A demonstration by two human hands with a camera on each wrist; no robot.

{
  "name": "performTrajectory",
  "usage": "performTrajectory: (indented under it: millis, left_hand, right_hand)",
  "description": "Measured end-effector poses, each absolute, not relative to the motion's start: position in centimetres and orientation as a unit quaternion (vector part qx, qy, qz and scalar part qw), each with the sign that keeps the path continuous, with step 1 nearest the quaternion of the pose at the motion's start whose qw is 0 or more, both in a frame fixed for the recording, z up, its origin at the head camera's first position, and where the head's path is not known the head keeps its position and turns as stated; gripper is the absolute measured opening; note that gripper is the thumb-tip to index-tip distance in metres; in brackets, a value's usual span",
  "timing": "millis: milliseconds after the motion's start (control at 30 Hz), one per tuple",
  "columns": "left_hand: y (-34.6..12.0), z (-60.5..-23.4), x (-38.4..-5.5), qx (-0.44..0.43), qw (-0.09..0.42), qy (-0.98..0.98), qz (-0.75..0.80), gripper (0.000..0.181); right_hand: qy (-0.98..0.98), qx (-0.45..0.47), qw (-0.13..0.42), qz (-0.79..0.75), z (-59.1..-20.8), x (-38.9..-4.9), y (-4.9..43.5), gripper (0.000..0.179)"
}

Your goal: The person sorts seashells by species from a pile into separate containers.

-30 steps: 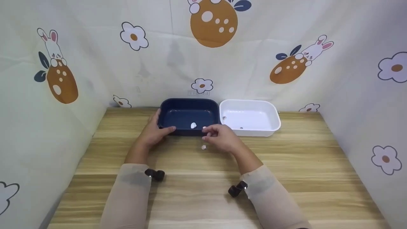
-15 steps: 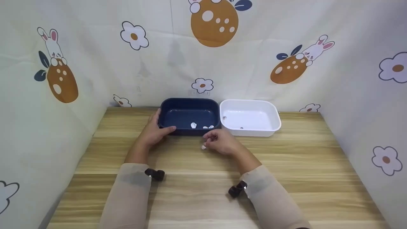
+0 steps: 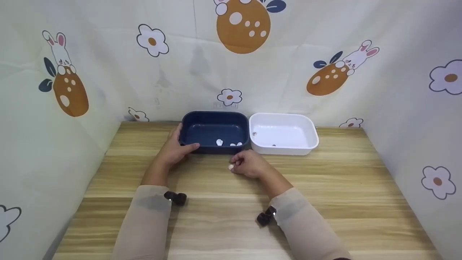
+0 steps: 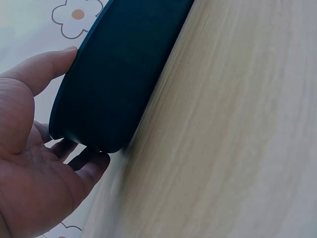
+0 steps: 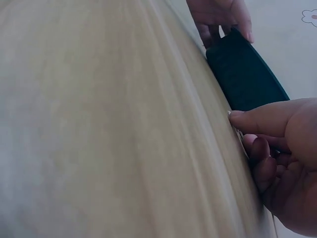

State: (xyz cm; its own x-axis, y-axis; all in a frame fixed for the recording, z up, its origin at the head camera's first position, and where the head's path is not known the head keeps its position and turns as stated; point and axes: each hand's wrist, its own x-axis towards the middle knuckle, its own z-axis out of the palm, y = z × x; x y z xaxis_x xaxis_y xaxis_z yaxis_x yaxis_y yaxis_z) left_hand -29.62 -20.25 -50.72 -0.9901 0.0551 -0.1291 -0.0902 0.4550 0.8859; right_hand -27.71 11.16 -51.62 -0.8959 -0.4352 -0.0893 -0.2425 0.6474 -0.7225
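Observation:
My left hand (image 3: 172, 148) holds the left end of a dark blue basin (image 3: 213, 149). Its thumb lies over the front rim, and in the left wrist view the other fingers (image 4: 94, 173) curl against the end wall. In front of that basin, my right hand (image 3: 249, 164) is low at the tabletop, thumb and forefinger at a small whitish piece (image 3: 231, 167) like a shell or pebble. Only a sliver of the piece shows in the right wrist view, at the thumb tip. Inside the blue basin lie a larger white piece (image 3: 219, 142) and two smaller ones (image 3: 232, 144).
A white basin (image 3: 288, 151) stands against the blue one's right side, with two small dark specks or pieces (image 3: 255, 134) inside. Both basins are at the back of the wooden table (image 3: 216, 216), before a patterned cloth wall (image 3: 187, 72).
My right hand has drawn back from the blue basin's front rim down to the whitish piece on the table. A small white piece now shows beside another in the basin. The left hand stays put.

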Motion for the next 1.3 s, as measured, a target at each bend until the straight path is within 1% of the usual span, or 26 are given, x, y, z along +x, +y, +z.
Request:
performTrajectory:
  millis: [300, 600, 1100, 1300]
  left_hand:
    - [-20.22, -50.67, -29.68, -0.012, 0.07, 0.854, 0.515, 0.119]
    - [-20.29, -50.45, -29.47, -0.009, 0.077, 0.858, 0.508, 0.119]
    - [-20.22, -50.39, -29.31, -0.012, 0.078, 0.849, 0.522, 0.12]
    - [-20.22, -50.48, -29.4, -0.01, 0.075, 0.851, 0.52, 0.12]
  right_hand:
    - [0.909, -0.2, 0.108, -0.35, -51.57, -27.49, 10.89, 0.013]
    - [0.908, -0.214, 0.093, -0.349, -51.58, -27.45, 10.78, 0.013]
    - [0.908, -0.217, 0.091, -0.346, -51.47, -27.44, 11.13, 0.01]
    - [0.901, -0.198, 0.114, -0.37, -51.61, -27.64, 11.43, 0.011]
